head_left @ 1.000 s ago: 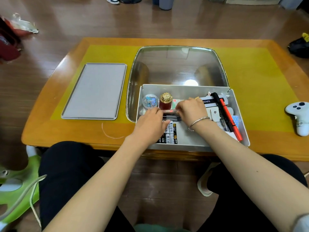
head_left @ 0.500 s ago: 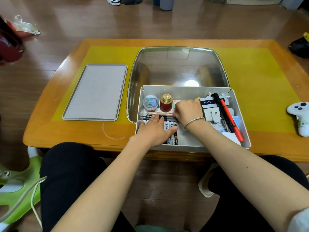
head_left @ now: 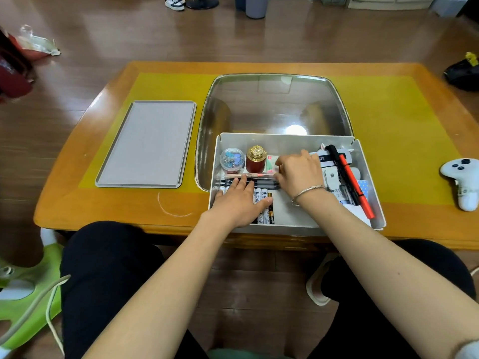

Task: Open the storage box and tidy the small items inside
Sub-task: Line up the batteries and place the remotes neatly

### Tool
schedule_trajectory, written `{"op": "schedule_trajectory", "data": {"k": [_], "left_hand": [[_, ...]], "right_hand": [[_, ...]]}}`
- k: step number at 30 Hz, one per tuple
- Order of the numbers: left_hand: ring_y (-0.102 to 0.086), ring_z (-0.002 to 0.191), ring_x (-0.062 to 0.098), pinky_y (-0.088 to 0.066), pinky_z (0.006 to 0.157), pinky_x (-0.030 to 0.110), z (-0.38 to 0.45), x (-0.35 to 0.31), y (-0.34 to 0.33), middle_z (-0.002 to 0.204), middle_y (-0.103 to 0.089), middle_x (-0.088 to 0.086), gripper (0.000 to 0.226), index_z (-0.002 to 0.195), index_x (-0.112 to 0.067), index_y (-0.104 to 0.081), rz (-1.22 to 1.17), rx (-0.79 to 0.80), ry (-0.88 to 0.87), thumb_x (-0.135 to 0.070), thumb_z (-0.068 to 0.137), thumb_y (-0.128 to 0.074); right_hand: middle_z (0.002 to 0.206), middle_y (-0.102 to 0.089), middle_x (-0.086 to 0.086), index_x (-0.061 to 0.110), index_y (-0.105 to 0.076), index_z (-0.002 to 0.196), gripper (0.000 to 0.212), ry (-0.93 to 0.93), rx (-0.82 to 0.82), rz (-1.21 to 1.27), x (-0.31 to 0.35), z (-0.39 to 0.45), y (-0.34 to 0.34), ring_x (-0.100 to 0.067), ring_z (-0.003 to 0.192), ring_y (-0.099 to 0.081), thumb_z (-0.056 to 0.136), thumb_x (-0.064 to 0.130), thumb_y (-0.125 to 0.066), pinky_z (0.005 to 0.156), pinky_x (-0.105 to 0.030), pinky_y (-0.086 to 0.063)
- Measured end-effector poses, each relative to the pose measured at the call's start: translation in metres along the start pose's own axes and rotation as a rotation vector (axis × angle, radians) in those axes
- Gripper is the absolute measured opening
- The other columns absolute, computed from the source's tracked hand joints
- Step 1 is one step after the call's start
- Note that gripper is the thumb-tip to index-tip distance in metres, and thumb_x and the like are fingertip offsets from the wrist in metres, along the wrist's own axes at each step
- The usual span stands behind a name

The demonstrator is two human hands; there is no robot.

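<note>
Lining up pens (head_left: pixel 248 181) crosswise in our storage box (head_left: pixel 368 177); left hand (head_left: pixel 239 203) rests flat, fingers straight, on them; right hand (head_left: pixel 300 172), curled, pinches their nearer right ends, we judge.

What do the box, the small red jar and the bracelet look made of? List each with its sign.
Box: probably matte plastic or thin painted metal; thin, pale grey walls, no shine.
Red jar: glossy dark red body, maybe glass or lacquer; gold cap looks like metal, with a raised pattern.
Bracelet: silvery metal, thin and glinting.
</note>
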State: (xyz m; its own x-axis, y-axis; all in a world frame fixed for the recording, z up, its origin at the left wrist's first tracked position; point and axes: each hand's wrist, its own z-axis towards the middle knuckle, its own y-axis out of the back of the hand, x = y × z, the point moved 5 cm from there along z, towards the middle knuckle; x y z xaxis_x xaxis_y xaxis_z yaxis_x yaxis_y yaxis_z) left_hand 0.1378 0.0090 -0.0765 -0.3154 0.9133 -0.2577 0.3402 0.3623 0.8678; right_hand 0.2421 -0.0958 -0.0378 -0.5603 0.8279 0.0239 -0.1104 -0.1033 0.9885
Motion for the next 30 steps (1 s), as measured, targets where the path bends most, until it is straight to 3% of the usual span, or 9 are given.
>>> {"op": "schedule_trajectory", "data": {"k": [5, 11, 21, 26, 30], "left_hand": [[0.005, 0.147, 0.023, -0.01, 0.114, 0.054, 0.001, 0.001, -0.002, 0.161, 0.006, 0.003, 0.079, 0.153, -0.02, -0.009, -0.007, -0.001, -0.006, -0.067, 0.092, -0.026], [0.006, 0.147, 0.026, -0.009, 0.116, 0.054, 0.003, 0.002, -0.003, 0.161, 0.005, 0.003, 0.075, 0.153, -0.021, -0.011, -0.016, -0.008, -0.009, -0.064, 0.094, -0.029], [0.007, 0.147, 0.028, -0.009, 0.116, 0.056, 0.004, 0.003, -0.004, 0.16, 0.01, 0.003, 0.072, 0.152, -0.022, -0.016, -0.002, 0.015, -0.02, -0.06, 0.094, -0.036], [0.007, 0.147, 0.028, -0.009, 0.116, 0.056, 0.005, 0.004, -0.005, 0.16, 0.01, 0.003, 0.071, 0.152, -0.023, -0.017, -0.012, 0.008, -0.025, -0.059, 0.094, -0.037], [0.006, 0.147, 0.028, -0.01, 0.115, 0.056, 0.005, 0.004, -0.005, 0.16, 0.01, 0.003, 0.071, 0.152, -0.023, -0.017, -0.015, 0.007, -0.027, -0.059, 0.094, -0.037]], "right_hand": [[0.107, -0.064, -0.01, 0.018, -0.065, 0.105, 0.026, -0.215, -0.126, 0.074, -0.052, -0.028, 0.039, -0.034, 0.104, -0.051, 0.083, 0.032, -0.062, 0.082, -0.038, -0.037], [0.11, -0.064, -0.011, 0.015, -0.06, 0.111, 0.038, -0.433, -0.09, 0.089, -0.105, -0.053, 0.049, -0.034, 0.105, -0.054, 0.077, 0.031, -0.066, 0.08, -0.037, -0.036], [0.088, -0.068, -0.011, 0.016, -0.063, 0.097, 0.033, -0.452, 0.012, 0.081, -0.111, -0.05, 0.041, -0.032, 0.085, -0.061, 0.07, 0.027, -0.076, 0.067, -0.031, -0.036], [0.07, -0.055, -0.009, 0.014, -0.061, 0.093, 0.031, -0.496, 0.038, 0.098, -0.111, -0.051, 0.038, -0.029, 0.067, -0.049, 0.069, 0.028, -0.074, 0.057, -0.029, -0.036], [0.073, -0.059, -0.012, 0.01, -0.065, 0.086, 0.018, -0.491, 0.0, 0.155, -0.114, -0.051, 0.037, -0.028, 0.066, -0.046, 0.075, 0.024, -0.069, 0.058, -0.028, -0.034]]}}
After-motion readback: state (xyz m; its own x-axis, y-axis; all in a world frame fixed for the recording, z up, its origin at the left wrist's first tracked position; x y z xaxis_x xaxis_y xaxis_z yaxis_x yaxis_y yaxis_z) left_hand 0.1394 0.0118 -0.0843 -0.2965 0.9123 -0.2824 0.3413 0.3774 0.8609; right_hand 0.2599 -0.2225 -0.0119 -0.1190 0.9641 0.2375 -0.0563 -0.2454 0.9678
